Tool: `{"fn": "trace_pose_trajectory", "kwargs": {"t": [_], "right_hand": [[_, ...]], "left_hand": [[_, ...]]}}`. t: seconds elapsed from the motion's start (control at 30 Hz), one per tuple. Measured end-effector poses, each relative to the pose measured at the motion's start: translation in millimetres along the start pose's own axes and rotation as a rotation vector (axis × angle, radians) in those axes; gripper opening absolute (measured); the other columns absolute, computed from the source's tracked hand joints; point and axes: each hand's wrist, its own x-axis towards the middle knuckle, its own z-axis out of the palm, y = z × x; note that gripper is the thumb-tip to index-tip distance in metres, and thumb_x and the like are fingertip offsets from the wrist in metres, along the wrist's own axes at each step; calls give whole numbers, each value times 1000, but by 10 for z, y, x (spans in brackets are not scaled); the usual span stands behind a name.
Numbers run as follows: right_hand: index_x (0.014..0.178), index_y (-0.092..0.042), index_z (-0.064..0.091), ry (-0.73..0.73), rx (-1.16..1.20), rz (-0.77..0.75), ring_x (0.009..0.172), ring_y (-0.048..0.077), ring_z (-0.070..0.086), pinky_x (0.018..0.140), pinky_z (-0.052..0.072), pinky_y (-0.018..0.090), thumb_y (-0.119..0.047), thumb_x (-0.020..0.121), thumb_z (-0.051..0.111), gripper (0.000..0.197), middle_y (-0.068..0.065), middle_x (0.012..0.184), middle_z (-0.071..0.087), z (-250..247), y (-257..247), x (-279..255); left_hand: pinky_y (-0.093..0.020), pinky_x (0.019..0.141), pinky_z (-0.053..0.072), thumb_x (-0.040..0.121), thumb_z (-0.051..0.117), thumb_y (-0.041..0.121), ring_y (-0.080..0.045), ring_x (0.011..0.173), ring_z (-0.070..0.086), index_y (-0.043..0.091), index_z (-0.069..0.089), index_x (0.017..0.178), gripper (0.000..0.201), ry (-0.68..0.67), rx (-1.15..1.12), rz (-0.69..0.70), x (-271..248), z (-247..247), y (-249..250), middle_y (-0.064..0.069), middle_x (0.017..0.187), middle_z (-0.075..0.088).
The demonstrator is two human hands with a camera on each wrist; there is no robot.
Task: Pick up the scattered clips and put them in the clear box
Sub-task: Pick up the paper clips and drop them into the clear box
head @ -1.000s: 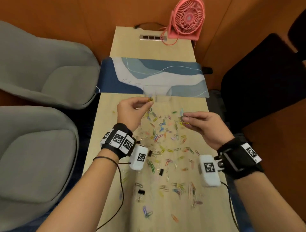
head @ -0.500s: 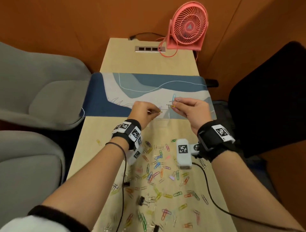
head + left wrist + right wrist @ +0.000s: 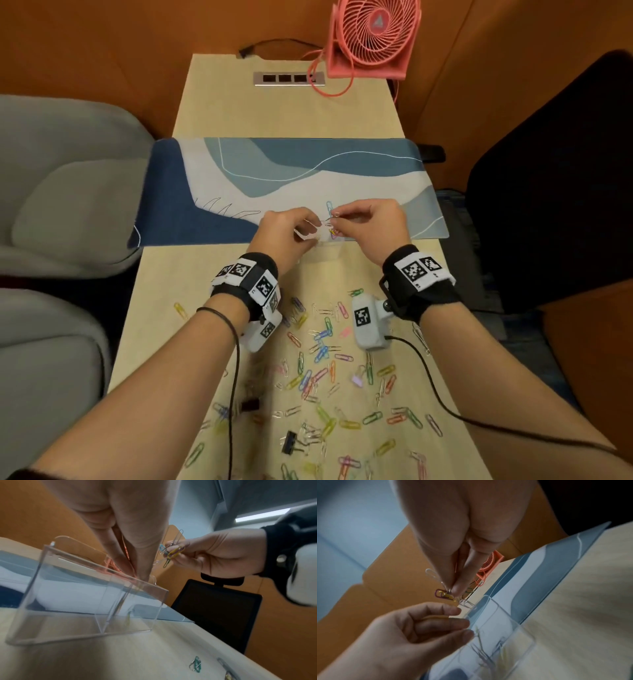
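Both hands over the clear box point(image 3: 96, 599), which stands at the near edge of the blue desk mat point(image 3: 239, 164), mid-table.

Right hand point(image 3: 371, 228): thumb and fingers pinch a loose bunch of paper clips point(image 3: 173, 550) (yellow, blue, clear, one dark red), held just above and to the right of the box rim. Not yet released.

Left hand point(image 3: 284, 236): fingers relaxed and half-extended at the box opening, tips at the near rim; a yellow clip seems to lie between two fingers in the right wrist view, but whether it is gripped I cannot tell.

Box contents: a few clips visible through the wall, blurred.

Most of the job remains: many scattered clips point(image 3: 322, 346) and a black binder clip point(image 3: 289, 442) lie on the near half of the table point(image 3: 219, 109).

Risks, as judged:
- Bunch is held partly outside the rim; releasing here would likely drop some onto the mat.
- Clips are interlinked, so one may snag on a finger and drag out.
- Light box, left fingertips on its rim: a nudge could tip it.
- Wrist cables trail over the scattered clips and could sweep some off the edge.
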Motion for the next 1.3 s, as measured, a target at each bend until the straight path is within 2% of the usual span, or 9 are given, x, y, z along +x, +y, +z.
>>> {"fn": "trace_pose_trajectory", "kwargs": {"t": [0.1, 0.27, 0.4, 0.5, 0.77, 0.87, 0.97, 1.1, 1.3], "right_hand": [[84, -16, 78, -62, -259, -144, 65, 2, 68, 70, 50, 6, -10, 77, 77, 10, -4, 74, 74, 66, -10, 23], [83, -19, 79, -237, -543, -249, 68, 5, 66, 75, 38, -2, -13, 78, 73, 10, -4, 77, 74, 135, -75, 97], [85, -17, 79, -323, -705, -266, 68, 7, 62, 83, 47, 14, -9, 80, 69, 13, 1, 78, 75, 217, -90, 211], [87, -17, 78, -332, -764, -267, 73, 8, 61, 83, 47, 17, -13, 81, 69, 12, 0, 83, 75, 282, -79, 285], [92, -19, 75, -286, -842, -272, 91, 19, 62, 88, 52, 32, -29, 81, 71, 16, 0, 85, 72, 370, -28, 252], [95, -20, 75, -266, -856, -293, 93, 19, 62, 90, 50, 32, -33, 83, 69, 19, 0, 87, 72, 304, -91, 148], [96, -20, 74, -263, -883, -322, 88, 17, 61, 87, 49, 29, -34, 86, 65, 20, -1, 88, 71, 160, -228, -108], [93, -20, 74, -281, -832, -311, 74, 15, 65, 80, 52, 31, -33, 85, 65, 17, -3, 87, 71, -107, -373, -799], [89, -24, 74, -373, -841, -106, 66, 9, 61, 76, 49, 24, -35, 82, 70, 14, -8, 80, 70, -531, -281, -2267]], "left_hand": [[-22, 75, 56, 73, 83, 9, -3, 78, 63, 21, 73, 89, 23, 43, -41, -12, -53, -14, -24, 9, 84, 70], [-23, 67, 55, 74, 82, 17, -4, 69, 62, 26, 72, 81, 14, 190, -100, -56, -156, -81, -65, 13, 74, 68], [-23, 68, 52, 74, 81, 20, -6, 72, 58, 25, 73, 82, 12, 286, -89, -41, -261, -149, -77, 11, 79, 67], [-18, 66, 47, 74, 81, 22, -6, 70, 55, 24, 74, 84, 13, 311, -127, -38, -324, -174, -72, 9, 81, 67], [-11, 66, 41, 77, 80, 23, -6, 76, 56, 28, 73, 84, 11, 244, -139, -11, -528, -157, 1, 8, 83, 68], [-12, 65, 41, 78, 79, 25, -7, 77, 57, 25, 74, 87, 10, 196, -125, -18, -661, -163, 51, 8, 84, 67], [-15, 66, 44, 77, 79, 26, -7, 79, 58, 27, 74, 88, 12, 167, -173, -55, -933, -200, 180, 10, 86, 68], [-18, 65, 48, 79, 80, 26, -13, 80, 64, 23, 75, 90, 14, 149, -414, -142, -1612, -296, 434, 7, 91, 73], [-15, 64, 46, 78, 81, 27, -9, 76, 63, 24, 74, 94, 17, -36, -423, -189, -3028, -428, 520, 7, 85, 71]]}}
